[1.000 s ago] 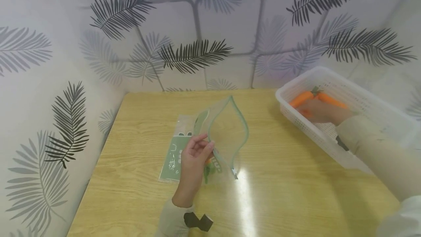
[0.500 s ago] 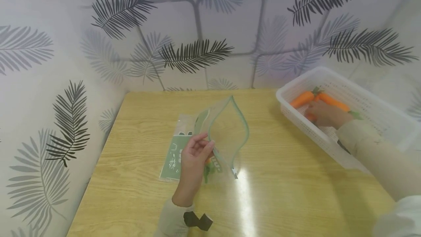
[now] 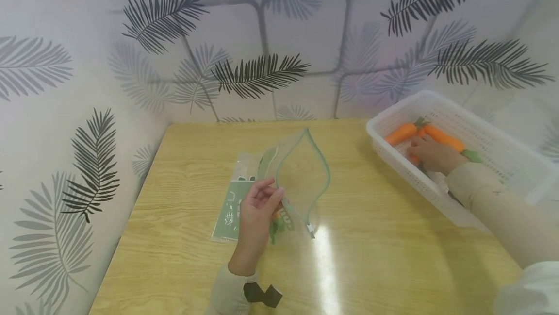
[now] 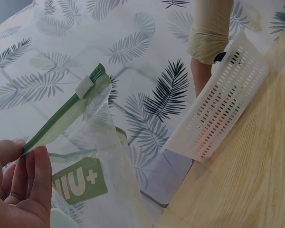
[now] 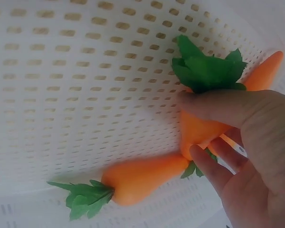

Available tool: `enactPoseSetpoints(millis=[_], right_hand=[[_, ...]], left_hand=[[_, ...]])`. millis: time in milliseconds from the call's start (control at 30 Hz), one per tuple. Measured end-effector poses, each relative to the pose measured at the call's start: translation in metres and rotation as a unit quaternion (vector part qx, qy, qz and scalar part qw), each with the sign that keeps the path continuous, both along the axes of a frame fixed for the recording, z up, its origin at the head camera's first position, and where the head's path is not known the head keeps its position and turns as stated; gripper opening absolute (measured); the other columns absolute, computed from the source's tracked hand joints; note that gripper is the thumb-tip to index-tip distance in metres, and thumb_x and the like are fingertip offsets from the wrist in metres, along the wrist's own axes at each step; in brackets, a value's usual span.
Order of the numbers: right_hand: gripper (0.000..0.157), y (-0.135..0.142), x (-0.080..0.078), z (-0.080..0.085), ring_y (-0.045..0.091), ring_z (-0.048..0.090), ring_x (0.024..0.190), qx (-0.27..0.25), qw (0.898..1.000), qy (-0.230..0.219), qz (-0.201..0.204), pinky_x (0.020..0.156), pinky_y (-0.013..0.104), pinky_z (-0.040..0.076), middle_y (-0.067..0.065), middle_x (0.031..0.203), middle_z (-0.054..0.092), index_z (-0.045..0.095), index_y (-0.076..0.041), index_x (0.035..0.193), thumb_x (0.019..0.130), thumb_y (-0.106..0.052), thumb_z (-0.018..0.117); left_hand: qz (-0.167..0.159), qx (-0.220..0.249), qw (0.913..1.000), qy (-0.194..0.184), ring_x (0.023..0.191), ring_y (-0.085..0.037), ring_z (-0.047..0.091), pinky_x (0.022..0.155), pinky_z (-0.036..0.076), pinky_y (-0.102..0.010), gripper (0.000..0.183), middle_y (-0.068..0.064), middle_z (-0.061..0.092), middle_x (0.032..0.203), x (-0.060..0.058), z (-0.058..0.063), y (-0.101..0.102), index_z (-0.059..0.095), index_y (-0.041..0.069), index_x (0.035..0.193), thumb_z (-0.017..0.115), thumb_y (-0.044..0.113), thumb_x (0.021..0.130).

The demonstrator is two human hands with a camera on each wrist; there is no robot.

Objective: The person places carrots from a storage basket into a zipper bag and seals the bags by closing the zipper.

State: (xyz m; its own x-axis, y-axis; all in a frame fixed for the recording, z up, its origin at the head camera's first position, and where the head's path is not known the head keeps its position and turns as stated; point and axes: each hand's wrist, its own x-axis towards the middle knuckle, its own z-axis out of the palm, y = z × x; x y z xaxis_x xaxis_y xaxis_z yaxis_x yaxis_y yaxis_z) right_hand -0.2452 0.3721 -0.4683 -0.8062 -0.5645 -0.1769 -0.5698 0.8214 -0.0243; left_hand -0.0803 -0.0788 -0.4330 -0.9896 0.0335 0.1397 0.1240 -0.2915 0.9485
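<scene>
My left hand (image 3: 257,208) pinches the green zip edge of a clear zip bag (image 3: 303,174), whose mouth gapes to the right. Something orange with green leaves (image 3: 276,225) shows through the bag's lower part. Inside the white basket (image 3: 402,172), my right hand (image 3: 436,155) holds a carrot (image 5: 199,128), thumb across its leafy end and fingers on the far side. A second carrot (image 5: 142,178) lies beside it on the basket floor. Beyond the hand a third carrot (image 5: 266,71) is partly hidden.
Under and left of the held bag, a flat green-and-clear package (image 3: 227,213) lies on the wooden table (image 3: 183,266). The basket stands at the back right, against the leaf-patterned wall (image 3: 297,28). Its high perforated sides surround the right hand.
My right hand has shifted slightly right and down within the basket, uncovering more of the carrots, and its movement has slowed. The left hand and the bag have hardly moved.
</scene>
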Motion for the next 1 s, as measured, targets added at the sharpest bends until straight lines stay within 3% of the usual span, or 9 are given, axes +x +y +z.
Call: enactPoseSetpoints(millis=[233,533,733,867,1000], right_hand=[[0.042,0.000,0.004,0.001,0.030,0.041,0.086,0.004,1.000,0.019,0.011,0.064,0.039,0.045,0.006,0.093,0.044,0.056,-0.012,0.088,0.059,0.017,0.062],[0.021,0.000,-0.003,-0.006,0.030,0.049,0.085,-0.049,0.994,0.068,0.074,0.074,0.042,0.045,0.009,0.091,0.052,0.057,-0.007,0.088,0.070,-0.001,0.066],[0.025,-0.001,-0.007,-0.009,0.030,0.052,0.090,-0.079,0.993,0.077,0.043,0.077,0.044,0.046,0.011,0.096,0.055,0.059,-0.005,0.095,0.071,-0.002,0.065],[0.022,0.001,-0.011,-0.009,0.026,0.050,0.080,-0.135,0.984,0.100,0.056,0.069,0.041,0.045,0.007,0.086,0.053,0.059,-0.005,0.086,0.067,0.003,0.064],[0.028,0.003,-0.012,-0.004,0.022,0.048,0.078,-0.187,0.974,0.109,0.060,0.066,0.037,0.044,0.006,0.084,0.053,0.059,-0.004,0.089,0.064,0.009,0.063]], left_hand=[[0.001,0.001,1.0000,0.001,0.080,-0.018,0.058,0.080,0.050,-0.035,0.033,-0.009,0.052,0.090,0.000,0.001,0.000,0.049,0.002,0.112,0.061,0.013,0.084],[0.001,0.001,1.0000,0.008,0.080,-0.018,0.058,0.080,0.050,-0.036,0.032,-0.009,0.052,0.090,0.000,0.000,-0.001,0.048,0.002,0.112,0.061,0.013,0.084],[0.001,-0.003,0.9999,0.013,0.081,-0.019,0.058,0.081,0.050,-0.036,0.033,-0.010,0.052,0.090,0.000,0.000,-0.001,0.048,0.002,0.113,0.060,0.013,0.085],[0.004,-0.010,0.9999,0.007,0.081,-0.019,0.058,0.080,0.050,-0.037,0.035,-0.010,0.052,0.090,0.000,0.000,-0.001,0.047,0.001,0.114,0.060,0.014,0.084],[0.003,-0.008,0.9999,0.007,0.081,-0.020,0.058,0.081,0.050,-0.037,0.035,-0.010,0.052,0.091,0.000,0.000,-0.002,0.047,0.000,0.114,0.060,0.013,0.084]])
